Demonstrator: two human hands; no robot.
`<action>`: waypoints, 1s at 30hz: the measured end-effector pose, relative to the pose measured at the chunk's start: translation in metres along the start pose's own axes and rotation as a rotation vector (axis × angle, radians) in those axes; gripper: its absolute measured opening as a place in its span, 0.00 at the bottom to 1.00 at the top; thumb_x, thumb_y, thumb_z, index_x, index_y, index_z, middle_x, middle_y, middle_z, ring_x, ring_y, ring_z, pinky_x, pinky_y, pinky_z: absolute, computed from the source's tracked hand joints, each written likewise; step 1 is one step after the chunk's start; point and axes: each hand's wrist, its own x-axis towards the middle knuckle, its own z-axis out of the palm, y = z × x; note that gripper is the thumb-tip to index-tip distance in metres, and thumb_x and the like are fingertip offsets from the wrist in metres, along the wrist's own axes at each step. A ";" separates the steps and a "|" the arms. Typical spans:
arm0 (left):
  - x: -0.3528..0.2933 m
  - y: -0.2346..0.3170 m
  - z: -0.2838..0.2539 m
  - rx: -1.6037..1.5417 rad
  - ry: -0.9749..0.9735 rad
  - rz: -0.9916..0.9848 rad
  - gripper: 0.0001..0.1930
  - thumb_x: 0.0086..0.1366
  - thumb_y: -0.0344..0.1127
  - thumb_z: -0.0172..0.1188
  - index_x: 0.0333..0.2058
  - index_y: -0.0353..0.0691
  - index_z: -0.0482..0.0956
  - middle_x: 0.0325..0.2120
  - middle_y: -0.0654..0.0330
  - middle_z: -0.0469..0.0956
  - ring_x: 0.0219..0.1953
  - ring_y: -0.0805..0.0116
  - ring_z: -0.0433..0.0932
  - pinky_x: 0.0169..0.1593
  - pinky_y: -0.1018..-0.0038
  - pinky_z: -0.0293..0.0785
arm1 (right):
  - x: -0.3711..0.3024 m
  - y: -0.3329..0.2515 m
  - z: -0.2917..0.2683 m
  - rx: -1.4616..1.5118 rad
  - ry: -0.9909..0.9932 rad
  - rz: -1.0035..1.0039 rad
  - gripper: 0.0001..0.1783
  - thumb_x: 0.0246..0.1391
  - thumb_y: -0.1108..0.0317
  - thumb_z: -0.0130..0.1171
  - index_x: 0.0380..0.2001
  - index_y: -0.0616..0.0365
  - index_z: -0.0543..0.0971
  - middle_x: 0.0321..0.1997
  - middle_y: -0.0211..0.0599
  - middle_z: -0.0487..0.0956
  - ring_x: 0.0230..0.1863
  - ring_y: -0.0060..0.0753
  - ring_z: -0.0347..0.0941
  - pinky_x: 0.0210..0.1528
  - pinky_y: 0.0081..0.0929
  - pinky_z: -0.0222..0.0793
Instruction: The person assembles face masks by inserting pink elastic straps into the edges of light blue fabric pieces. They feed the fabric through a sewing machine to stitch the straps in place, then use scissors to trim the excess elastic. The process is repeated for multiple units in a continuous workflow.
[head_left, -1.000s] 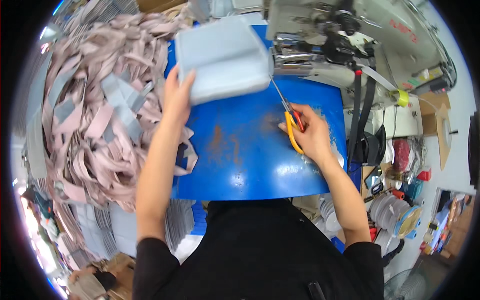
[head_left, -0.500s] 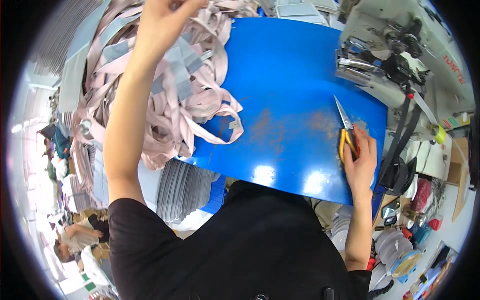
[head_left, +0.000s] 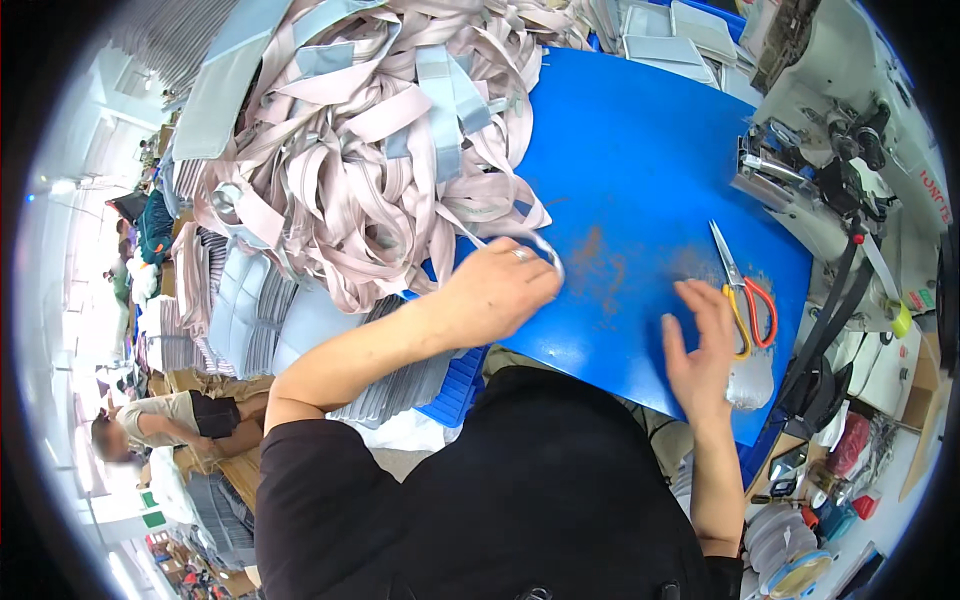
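My left hand [head_left: 505, 290] is closed at the left part of the blue tabletop [head_left: 630, 120], with a pale pink fabric strap [head_left: 545, 250] looping out from its fingers toward the heap. Just beyond it lies a big tangled heap of pink straps [head_left: 340, 190] with light grey-blue fabric pieces [head_left: 437, 100] among them. My right hand [head_left: 703, 350] is over the right side of the tabletop, fingers spread and holding nothing. Close beside it, to its right, lie scissors [head_left: 737, 280] with one yellow and one red handle, blades slightly apart and pointing away from me.
At the right stands a sewing machine [head_left: 850, 140] with black straps [head_left: 822, 290] hanging from it. Stacks of grey fabric panels [head_left: 395, 385] sit below the heap, near a blue crate [head_left: 455, 385]. More flat panels [head_left: 670, 50] lie beyond the table. Another person [head_left: 175, 420] is far left.
My left hand has come down from above the heap to the tabletop, now with a strap. My right hand has let go of the scissors and moved left of them. The view has shifted.
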 end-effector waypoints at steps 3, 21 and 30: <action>0.016 0.023 -0.007 -0.068 0.076 0.115 0.11 0.58 0.32 0.62 0.41 0.39 0.77 0.36 0.57 0.80 0.41 0.59 0.81 0.47 0.63 0.72 | 0.008 -0.037 0.023 0.149 -0.112 -0.032 0.27 0.50 0.77 0.71 0.55 0.58 0.81 0.62 0.47 0.77 0.64 0.54 0.74 0.64 0.43 0.72; -0.039 -0.002 0.030 -0.148 0.261 -0.315 0.30 0.49 0.18 0.63 0.55 0.40 0.82 0.52 0.54 0.80 0.57 0.49 0.77 0.61 0.54 0.73 | 0.036 -0.006 0.006 1.437 0.679 0.861 0.16 0.75 0.56 0.49 0.32 0.49 0.75 0.27 0.25 0.74 0.30 0.26 0.70 0.40 0.30 0.69; 0.032 -0.028 -0.022 -1.696 -0.194 -0.691 0.16 0.78 0.38 0.57 0.56 0.33 0.77 0.42 0.51 0.86 0.38 0.62 0.89 0.40 0.69 0.87 | 0.029 0.019 -0.031 0.315 0.177 0.385 0.24 0.59 0.75 0.67 0.58 0.66 0.75 0.49 0.38 0.82 0.51 0.28 0.77 0.55 0.27 0.71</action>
